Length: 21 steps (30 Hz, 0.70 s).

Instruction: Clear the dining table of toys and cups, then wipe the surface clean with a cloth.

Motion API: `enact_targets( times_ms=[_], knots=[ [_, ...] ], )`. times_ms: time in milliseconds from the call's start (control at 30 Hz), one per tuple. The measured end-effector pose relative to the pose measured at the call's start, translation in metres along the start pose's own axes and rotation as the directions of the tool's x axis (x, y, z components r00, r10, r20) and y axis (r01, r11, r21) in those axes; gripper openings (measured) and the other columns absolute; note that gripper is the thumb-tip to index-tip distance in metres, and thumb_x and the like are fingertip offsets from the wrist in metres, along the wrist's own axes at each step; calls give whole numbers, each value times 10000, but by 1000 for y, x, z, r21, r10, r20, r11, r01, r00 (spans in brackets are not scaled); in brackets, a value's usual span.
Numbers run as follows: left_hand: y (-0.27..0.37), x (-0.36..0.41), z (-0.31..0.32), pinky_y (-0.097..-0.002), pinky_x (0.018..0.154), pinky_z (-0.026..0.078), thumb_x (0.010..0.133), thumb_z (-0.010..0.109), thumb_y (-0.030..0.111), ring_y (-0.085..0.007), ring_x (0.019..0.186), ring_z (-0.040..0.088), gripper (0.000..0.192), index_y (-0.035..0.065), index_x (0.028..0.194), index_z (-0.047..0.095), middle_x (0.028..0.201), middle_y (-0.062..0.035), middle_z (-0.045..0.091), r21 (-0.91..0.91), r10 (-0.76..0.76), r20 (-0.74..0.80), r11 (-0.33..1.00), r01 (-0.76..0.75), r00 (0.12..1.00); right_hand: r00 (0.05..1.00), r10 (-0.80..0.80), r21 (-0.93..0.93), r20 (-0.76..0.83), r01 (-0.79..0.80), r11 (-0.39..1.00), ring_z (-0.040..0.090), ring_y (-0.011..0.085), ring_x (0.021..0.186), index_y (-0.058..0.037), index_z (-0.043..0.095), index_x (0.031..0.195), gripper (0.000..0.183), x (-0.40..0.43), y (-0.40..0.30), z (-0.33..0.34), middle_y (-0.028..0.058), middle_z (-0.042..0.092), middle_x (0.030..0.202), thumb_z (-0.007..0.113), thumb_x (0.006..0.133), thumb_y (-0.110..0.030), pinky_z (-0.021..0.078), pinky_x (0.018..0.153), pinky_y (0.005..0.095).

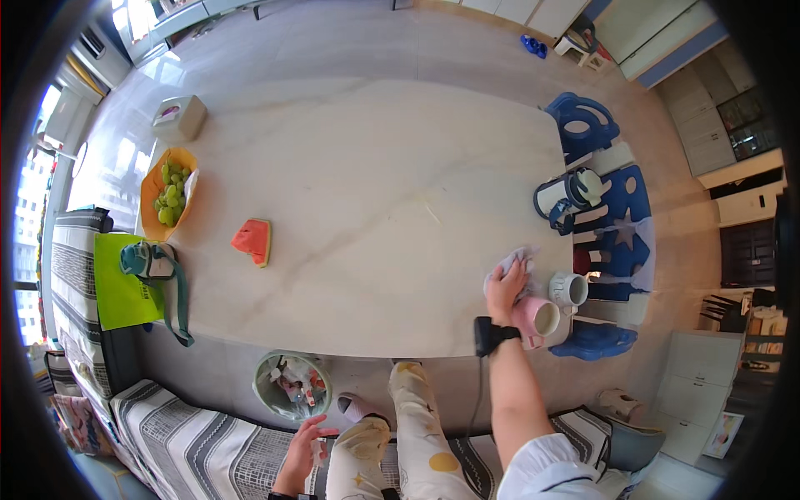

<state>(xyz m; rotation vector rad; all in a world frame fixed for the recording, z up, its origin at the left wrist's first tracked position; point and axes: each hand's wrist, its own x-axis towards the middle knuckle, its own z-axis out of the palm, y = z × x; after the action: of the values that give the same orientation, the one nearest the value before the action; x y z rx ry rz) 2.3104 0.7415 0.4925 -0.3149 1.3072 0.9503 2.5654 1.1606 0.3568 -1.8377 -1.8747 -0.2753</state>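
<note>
My right hand [505, 289] presses a crumpled pale cloth or wipe [522, 256] onto the marble-patterned table top [375, 187], near its right end. Just beside that wrist stands a pink mug [528, 319], with a light grey mug [567, 289] behind it. Both mugs seem to hold something pale. My left hand [303, 451] is low by my leg, off the table and near the bin. A small whitish bit [320, 451] shows at its fingers; whether they grip it is unclear. Far to the left on the table lies a bitten watermelon slice [252, 242].
Green grapes [172, 194] fill an orange bowl [149, 200] near a tissue box [181, 119]. A strapped bottle [150, 259] lies over a lime-green bag [119, 294]. Another bottle [565, 194] sits at the right edge by blue chairs [625, 219]. A lined bin [259, 387] stands below.
</note>
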Motion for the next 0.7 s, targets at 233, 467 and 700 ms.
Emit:
enact_targets(
  times_ms=[233,467,700],
  knots=[
    [-2,20,20,-243,494,422,894,356,216,-109,583,500,334,73,1191,408,931,-94,617,-6,-98,-19,995,98,995,903,302,606,305,-429,670,423,259,1168,-12,469,1209,429,-38,-46,11,129,477,1247,391,793,58,311,985,341],
    [18,36,59,-238,500,429,896,360,199,-111,535,494,314,53,1164,435,917,-116,631,29,-134,-31,990,135,991,905,-31,731,425,-323,601,422,258,1174,-35,465,1232,427,-75,-180,-5,109,478,1262,441,810,23,307,988,352],
    [42,17,44,-239,458,420,872,391,205,-105,505,487,299,54,1123,457,877,-114,637,48,-35,-224,998,47,974,932,-66,384,357,-81,920,353,312,1225,-14,414,1248,440,-53,-112,-9,173,427,1277,426,809,-44,211,1036,460]
  ],
)
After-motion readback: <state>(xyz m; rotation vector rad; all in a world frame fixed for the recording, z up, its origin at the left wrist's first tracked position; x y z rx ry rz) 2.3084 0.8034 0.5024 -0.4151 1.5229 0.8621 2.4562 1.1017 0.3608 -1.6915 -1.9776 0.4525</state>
